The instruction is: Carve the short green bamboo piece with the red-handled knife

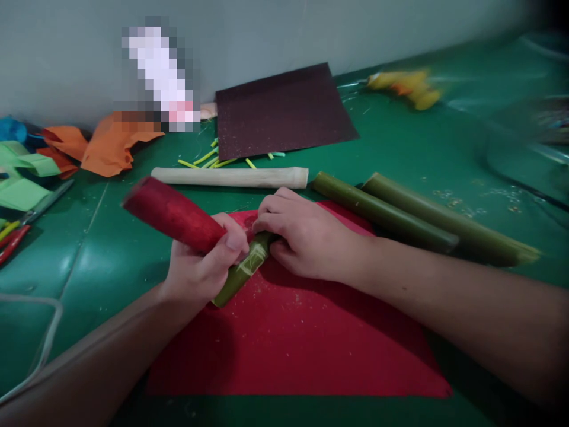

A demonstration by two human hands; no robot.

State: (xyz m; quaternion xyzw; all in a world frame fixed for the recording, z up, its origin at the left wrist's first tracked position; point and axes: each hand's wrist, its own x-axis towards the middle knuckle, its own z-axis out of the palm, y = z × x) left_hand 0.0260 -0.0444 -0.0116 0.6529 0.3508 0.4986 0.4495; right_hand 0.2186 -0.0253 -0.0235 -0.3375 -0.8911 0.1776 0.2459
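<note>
My left hand (207, 261) is closed around a thick red cylinder (171, 210), which slants up to the left. The cylinder's lower end is hidden in my fist, so I cannot tell what kind of thing it is. Right under that hand lies a short green bamboo piece (244, 267), with pale scraped marks on its skin. The curled fingers of my right hand (306, 234) grip the bamboo's far end and cover it. Beneath both hands is a red sheet (302, 344) sprinkled with small pale shavings.
Behind my hands lies a pale peeled bamboo stick (231, 177). Two green bamboo lengths (386, 210) rest at right. Farther back are a dark brown sheet (284, 112), yellow-green strips (207, 156) and a yellow object (404, 86). Orange paper (111, 145) and red-handled scissors (15, 243) are at left.
</note>
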